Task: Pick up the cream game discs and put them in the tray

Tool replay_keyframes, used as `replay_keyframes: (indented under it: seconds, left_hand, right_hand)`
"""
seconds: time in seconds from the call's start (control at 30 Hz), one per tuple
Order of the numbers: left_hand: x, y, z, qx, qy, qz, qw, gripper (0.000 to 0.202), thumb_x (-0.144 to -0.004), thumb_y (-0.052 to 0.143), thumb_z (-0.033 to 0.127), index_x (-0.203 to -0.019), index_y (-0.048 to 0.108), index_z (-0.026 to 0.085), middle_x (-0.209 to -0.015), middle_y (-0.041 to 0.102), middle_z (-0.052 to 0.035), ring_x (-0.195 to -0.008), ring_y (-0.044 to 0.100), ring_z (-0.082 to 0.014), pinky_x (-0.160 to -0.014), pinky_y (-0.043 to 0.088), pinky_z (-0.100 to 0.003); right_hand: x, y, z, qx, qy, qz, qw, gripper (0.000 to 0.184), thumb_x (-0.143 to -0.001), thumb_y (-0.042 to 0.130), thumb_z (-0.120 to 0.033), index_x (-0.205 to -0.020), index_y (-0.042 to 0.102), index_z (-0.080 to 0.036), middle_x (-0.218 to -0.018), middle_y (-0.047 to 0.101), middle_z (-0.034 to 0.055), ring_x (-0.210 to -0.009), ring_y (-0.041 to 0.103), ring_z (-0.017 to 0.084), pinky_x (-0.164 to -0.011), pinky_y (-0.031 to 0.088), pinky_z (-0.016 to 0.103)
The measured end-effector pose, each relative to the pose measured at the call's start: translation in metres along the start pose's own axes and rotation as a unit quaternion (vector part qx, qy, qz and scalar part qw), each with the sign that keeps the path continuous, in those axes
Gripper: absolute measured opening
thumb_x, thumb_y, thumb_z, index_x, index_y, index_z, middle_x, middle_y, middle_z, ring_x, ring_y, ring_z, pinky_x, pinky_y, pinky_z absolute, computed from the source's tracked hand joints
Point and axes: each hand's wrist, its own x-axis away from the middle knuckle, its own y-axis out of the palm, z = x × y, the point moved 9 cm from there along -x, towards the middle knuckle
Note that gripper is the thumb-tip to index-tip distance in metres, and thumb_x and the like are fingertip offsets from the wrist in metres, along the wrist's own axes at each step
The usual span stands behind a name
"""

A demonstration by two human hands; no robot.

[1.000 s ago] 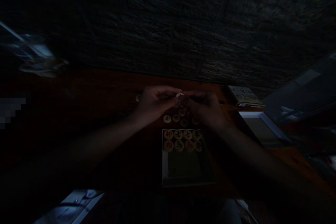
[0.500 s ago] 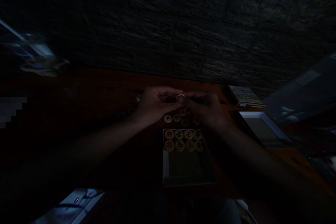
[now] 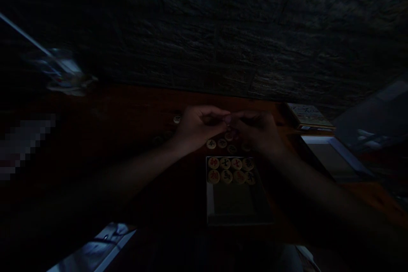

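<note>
My left hand (image 3: 200,126) and my right hand (image 3: 259,129) meet above the table, fingertips pinched together. A Chinese chess piece is between them; in this dim light the fingers hide nearly all of it. Below the hands stands a shallow open box (image 3: 210,204) with two rows of round pieces in its far part, among them a red-marked piece (image 3: 213,162) and a black-marked piece (image 3: 226,176). Just beyond the box lie several loose pieces, including a chess piece (image 3: 211,144) with a black character. Another loose piece (image 3: 177,119) lies left of my left hand.
A dark stone wall (image 3: 204,42) rises behind the wooden table (image 3: 134,102). At right lie a printed box (image 3: 309,114) and an open tray-like lid (image 3: 331,157). A clear container (image 3: 68,74) stands at far left. A pale, shiny object (image 3: 102,246) shows at the lower left.
The view has turned slightly, so everything sits further right in the picture. Both hands stay together over the loose pieces. The pale rim of the held chess piece, visible before, is now mostly covered.
</note>
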Motion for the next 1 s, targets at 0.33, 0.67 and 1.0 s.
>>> replay_keyframes:
  seconds: [0.33,0.67,1.0]
  left_hand:
    - [-0.001,-0.001,-0.006,0.041,-0.023,0.000,0.999,0.035,-0.073,0.089,0.026,-0.105,0.081,0.016,-0.105,0.082,-0.0105,-0.094,0.078,-0.0239,-0.089,0.063,-0.038]
    - [0.000,-0.005,-0.014,0.108,-0.069,0.033,0.991,0.031,-0.081,0.085,0.036,-0.105,0.081,0.016,-0.104,0.082,-0.0105,-0.093,0.079,-0.0233,-0.090,0.065,-0.042]
    - [-0.001,-0.007,-0.013,0.095,-0.057,0.028,0.993,0.042,-0.069,0.094,0.030,-0.107,0.082,0.017,-0.111,0.081,-0.0112,-0.099,0.078,-0.0256,-0.093,0.063,-0.041]
  right_hand:
    - [0.000,-0.001,-0.001,-0.012,0.008,0.012,1.000,0.039,-0.079,0.083,-0.056,-0.086,0.083,-0.018,-0.067,0.073,0.0031,-0.051,0.061,0.011,-0.045,0.044,0.021]
    - [-0.001,0.004,-0.001,-0.024,-0.009,-0.024,0.999,0.041,-0.074,0.088,-0.047,-0.104,0.083,-0.020,-0.067,0.072,0.0007,-0.053,0.060,0.012,-0.053,0.050,0.025]
    - [-0.001,0.002,0.002,-0.027,0.011,-0.018,0.999,0.035,-0.085,0.079,-0.048,-0.106,0.083,-0.020,-0.070,0.071,0.0015,-0.061,0.063,0.014,-0.059,0.052,0.027]
